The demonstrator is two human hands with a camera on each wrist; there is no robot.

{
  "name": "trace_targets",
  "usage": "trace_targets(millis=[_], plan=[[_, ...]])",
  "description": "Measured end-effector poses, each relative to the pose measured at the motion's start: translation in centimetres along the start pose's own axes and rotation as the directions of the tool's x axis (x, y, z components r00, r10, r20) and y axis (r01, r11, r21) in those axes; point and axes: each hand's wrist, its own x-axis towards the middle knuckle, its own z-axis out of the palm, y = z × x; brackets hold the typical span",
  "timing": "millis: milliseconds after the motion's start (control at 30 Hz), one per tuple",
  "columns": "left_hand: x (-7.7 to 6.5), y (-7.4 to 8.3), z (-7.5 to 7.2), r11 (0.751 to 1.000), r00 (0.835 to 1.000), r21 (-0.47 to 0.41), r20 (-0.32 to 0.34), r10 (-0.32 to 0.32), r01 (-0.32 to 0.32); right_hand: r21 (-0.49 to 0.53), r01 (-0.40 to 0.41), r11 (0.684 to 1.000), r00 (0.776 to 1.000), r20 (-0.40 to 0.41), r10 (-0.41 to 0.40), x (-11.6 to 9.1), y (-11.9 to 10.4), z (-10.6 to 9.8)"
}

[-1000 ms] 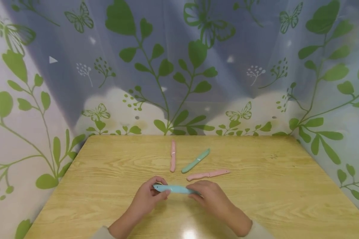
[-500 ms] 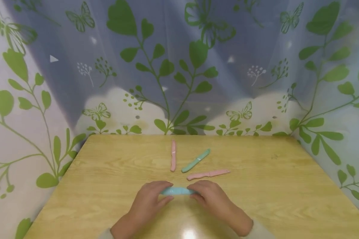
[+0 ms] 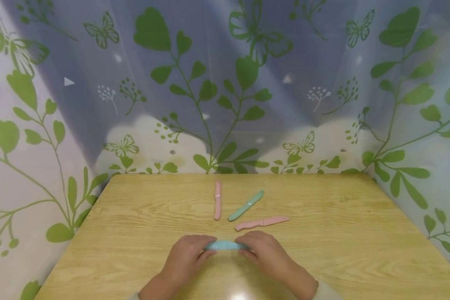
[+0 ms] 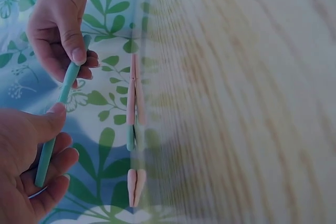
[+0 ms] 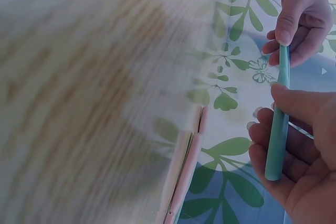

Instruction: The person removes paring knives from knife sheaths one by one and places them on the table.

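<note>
Two hands share one slim, smooth, light-blue knife-shaped tool: the left hand pinches one end and the right hand the other, thumbs pressed along it, fingers curled, its middle bare between them. It is held above the yellowish wood-grain table. Just beyond the right hand, a pink knife-shaped piece with a wavy handle lies between that hand and a slanting green knife-shaped piece. Left of the green one, a second, slimmer-looking pink piece points toward the leaf-printed backdrop.
</note>
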Motion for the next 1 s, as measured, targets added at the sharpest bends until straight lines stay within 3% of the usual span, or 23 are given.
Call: trace_targets(millis=[400,767,1000], plan=[[-0.13,-0.35,0.33,1.000,0.999,-0.019,-0.040,0.023,-0.023,0.023,-0.010,1.000,1.000,-0.028,0.011,-0.23,-0.04,-0.17],[-0.78,-0.12,0.32,0.985,0.994,-0.131,0.016,-0.111,0.112,0.093,0.041,0.995,0.997,-0.066,-0.035,-0.49,-0.06,0.11],[-0.58,-0.01,-0.13,0.974,0.983,-0.142,0.076,-0.164,0.174,0.110,-0.030,0.993,0.999,-0.023,0.033,-0.34,-0.31,-0.18]])
